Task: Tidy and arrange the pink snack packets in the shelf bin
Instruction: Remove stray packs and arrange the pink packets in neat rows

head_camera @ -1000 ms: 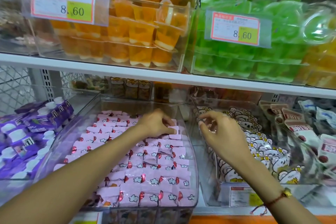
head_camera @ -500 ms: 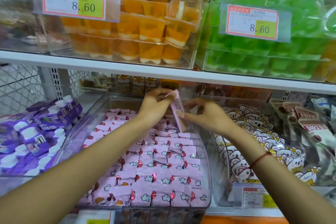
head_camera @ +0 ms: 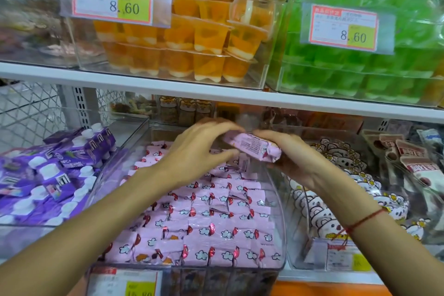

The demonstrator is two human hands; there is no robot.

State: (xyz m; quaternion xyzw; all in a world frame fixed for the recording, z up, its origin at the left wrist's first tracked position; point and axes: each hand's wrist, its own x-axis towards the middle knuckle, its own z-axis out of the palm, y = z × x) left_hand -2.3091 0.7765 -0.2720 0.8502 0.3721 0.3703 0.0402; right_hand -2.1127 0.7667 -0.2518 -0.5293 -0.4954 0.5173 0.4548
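A clear plastic shelf bin [head_camera: 280,243] holds several rows of pink snack packets [head_camera: 216,221] printed with white clouds and red marks. Above the bin's far end, both hands hold one pink packet [head_camera: 254,146] lying flat with its text side up. My left hand [head_camera: 199,149] curls over the packet's left end. My right hand [head_camera: 295,158] grips its right end from below and behind. A few loose packets lie askew at the back of the bin under the hands.
Purple capped cartons [head_camera: 55,170] fill the bin on the left. White bear-print packets [head_camera: 336,182] fill the bin on the right. The shelf above [head_camera: 216,96] carries orange jelly cups [head_camera: 192,31] and green jelly cups [head_camera: 384,55], close over the hands.
The left hand picked a pink packet from the back of the bin and lifted it. The right hand came across and took its other end; the packet turned from upright to flat.
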